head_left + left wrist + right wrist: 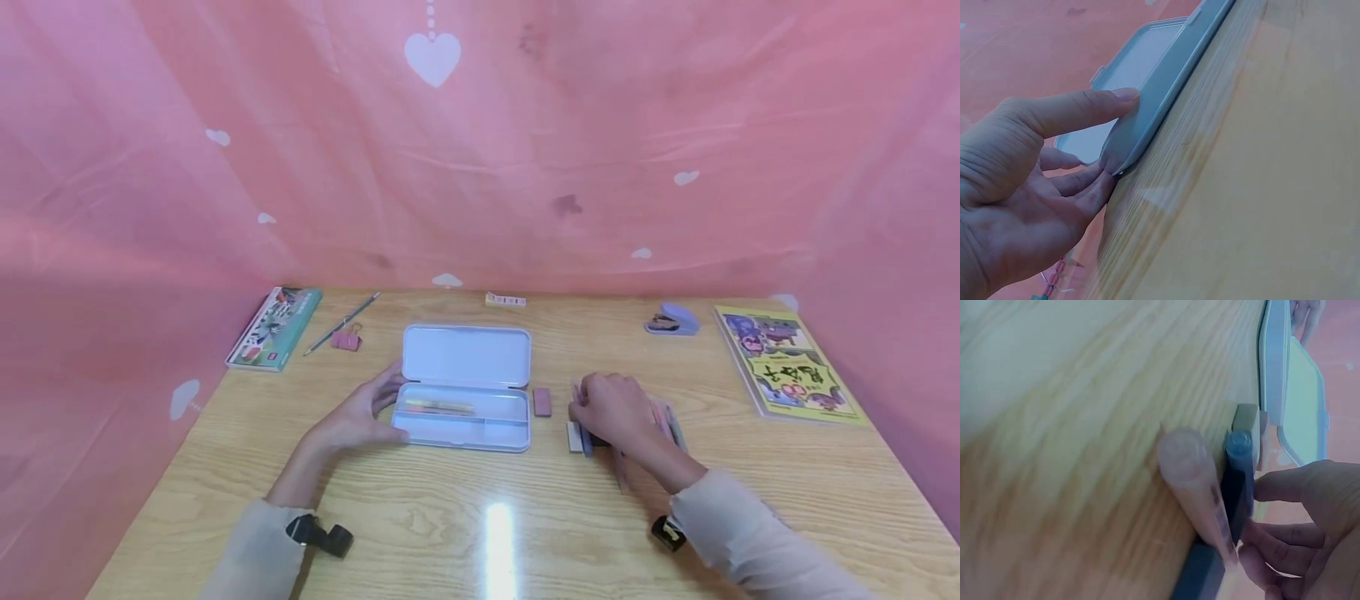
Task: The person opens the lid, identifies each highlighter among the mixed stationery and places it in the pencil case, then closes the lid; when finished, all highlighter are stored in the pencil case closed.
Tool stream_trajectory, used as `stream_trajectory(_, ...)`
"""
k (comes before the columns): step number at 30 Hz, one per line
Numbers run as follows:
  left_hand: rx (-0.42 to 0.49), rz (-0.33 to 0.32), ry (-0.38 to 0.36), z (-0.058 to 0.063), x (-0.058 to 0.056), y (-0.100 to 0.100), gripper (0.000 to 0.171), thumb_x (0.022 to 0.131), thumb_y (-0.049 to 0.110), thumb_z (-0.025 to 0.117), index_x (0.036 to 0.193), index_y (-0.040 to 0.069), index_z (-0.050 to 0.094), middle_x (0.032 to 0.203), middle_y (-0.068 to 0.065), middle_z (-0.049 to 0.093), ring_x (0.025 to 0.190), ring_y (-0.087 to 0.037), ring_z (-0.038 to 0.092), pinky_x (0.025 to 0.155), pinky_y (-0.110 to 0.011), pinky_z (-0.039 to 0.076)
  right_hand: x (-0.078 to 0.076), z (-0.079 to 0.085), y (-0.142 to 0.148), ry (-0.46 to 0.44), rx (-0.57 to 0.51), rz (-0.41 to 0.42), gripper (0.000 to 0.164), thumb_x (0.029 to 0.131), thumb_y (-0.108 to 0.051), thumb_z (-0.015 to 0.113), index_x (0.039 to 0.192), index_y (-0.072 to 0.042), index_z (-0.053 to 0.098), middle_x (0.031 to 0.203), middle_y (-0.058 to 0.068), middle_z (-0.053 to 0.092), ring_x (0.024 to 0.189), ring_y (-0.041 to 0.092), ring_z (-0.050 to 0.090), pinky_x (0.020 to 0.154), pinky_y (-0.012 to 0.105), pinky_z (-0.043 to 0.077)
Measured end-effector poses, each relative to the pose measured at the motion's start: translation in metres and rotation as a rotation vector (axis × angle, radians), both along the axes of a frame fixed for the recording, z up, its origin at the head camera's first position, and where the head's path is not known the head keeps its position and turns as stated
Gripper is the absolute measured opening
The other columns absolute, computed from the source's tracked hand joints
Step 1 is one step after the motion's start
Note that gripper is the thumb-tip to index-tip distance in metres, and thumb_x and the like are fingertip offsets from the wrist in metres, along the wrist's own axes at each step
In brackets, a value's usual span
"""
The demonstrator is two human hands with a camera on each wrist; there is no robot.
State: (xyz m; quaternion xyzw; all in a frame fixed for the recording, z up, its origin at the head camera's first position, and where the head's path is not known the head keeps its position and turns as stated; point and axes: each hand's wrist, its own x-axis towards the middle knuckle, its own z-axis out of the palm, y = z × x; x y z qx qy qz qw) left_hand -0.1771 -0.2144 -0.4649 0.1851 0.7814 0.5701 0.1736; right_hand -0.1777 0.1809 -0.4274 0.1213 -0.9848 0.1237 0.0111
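A white pencil case point(506, 432) lies open on the table, its lid tipped back, with slim yellowish pens point(442, 407) in its rear compartment. My left hand point(365, 414) grips the case's left end, thumb point(1100, 109) against the front wall and fingers round the corner. Over a group of stationery to the right, my right hand point(617, 408) has curled fingers and holds a blue pen point(1240, 450) between thumb and fingers. Beside that pen are a pale pink capped pen point(1191, 481), a black block-like item point(1200, 572) and a grey-white eraser point(574, 437). The palm hides part of the group.
A pink eraser point(542, 402) lies just right of the case. Farther back are a pencil point(341, 323), a pink binder clip point(346, 339), a small patterned block point(506, 300) and a purple stapler point(672, 320). Books stand at the left point(273, 329) and right point(791, 365) edges.
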Motion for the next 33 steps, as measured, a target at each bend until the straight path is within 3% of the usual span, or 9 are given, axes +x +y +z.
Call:
stream_trajectory(3, 0.001, 0.001, 0.003, 0.000, 0.000, 0.000, 0.118, 0.066, 0.009, 0.085, 0.153, 0.017, 0.005, 0.139, -0.009, 0.042, 0.137, -0.028, 0.033, 0.115, -0.033, 0.027, -0.002, -0.003, -0.002, -0.008, -0.038, -0.042, 0.024, 0.074, -0.023, 0.069, 0.057, -0.013, 0.055, 0.048, -0.005, 0.045, 0.046, 0.012, 0.043, 0.041, 0.025, 0.032)
stream_trajectory(5, 0.000, 0.002, 0.003, 0.002, 0.000, 0.000, 0.118, 0.066, 0.009, 0.085, 0.153, 0.017, 0.005, 0.139, -0.010, 0.042, 0.137, -0.028, 0.033, 0.115, -0.033, 0.027, -0.004, -0.002, -0.002, -0.033, -0.092, -0.053, 0.016, 0.075, -0.023, 0.068, 0.068, -0.009, 0.065, 0.052, -0.004, 0.053, 0.046, 0.011, 0.046, 0.039, 0.024, 0.036)
stream_trajectory(9, -0.004, 0.002, 0.001, 0.003, 0.000, 0.000, 0.118, 0.066, 0.008, 0.085, 0.153, 0.015, 0.004, 0.139, -0.010, 0.042, 0.137, -0.028, 0.033, 0.115, -0.032, 0.027, -0.005, 0.010, 0.000, -0.094, -0.244, -0.044, 0.026, 0.083, -0.024, 0.065, 0.096, -0.002, 0.069, 0.064, 0.003, 0.063, 0.043, 0.011, 0.050, 0.035, 0.024, 0.041)
stream_trajectory(12, -0.005, 0.000, 0.000, 0.003, 0.000, 0.001, 0.119, 0.066, 0.008, 0.085, 0.153, 0.015, 0.004, 0.138, -0.010, 0.043, 0.137, -0.028, 0.033, 0.115, -0.032, 0.027, -0.005, 0.024, 0.002, -0.111, -0.314, -0.013, 0.026, 0.087, -0.021, 0.062, 0.104, -0.001, 0.067, 0.068, 0.006, 0.064, 0.042, 0.012, 0.051, 0.034, 0.025, 0.042)
stream_trajectory(22, 0.000, -0.006, 0.006, 0.003, 0.002, 0.000, 0.118, 0.066, 0.007, 0.084, 0.153, 0.015, 0.004, 0.138, -0.011, 0.042, 0.136, -0.028, 0.033, 0.115, -0.032, 0.027, -0.010, 0.046, -0.012, -0.075, -0.259, 0.066, 0.024, 0.087, -0.019, 0.064, 0.105, -0.005, 0.068, 0.074, 0.006, 0.067, 0.047, 0.010, 0.052, 0.038, 0.022, 0.043)
stream_trajectory(33, -0.005, 0.005, -0.017, 0.002, 0.000, 0.001, 0.118, 0.066, 0.010, 0.085, 0.153, 0.014, 0.004, 0.139, -0.008, 0.043, 0.137, -0.028, 0.033, 0.115, -0.036, 0.027, -0.028, 0.061, -0.101, 0.003, -0.159, 0.275, 0.017, 0.084, -0.017, 0.069, 0.100, -0.012, 0.073, 0.078, -0.001, 0.070, 0.064, 0.010, 0.059, 0.051, 0.023, 0.046)
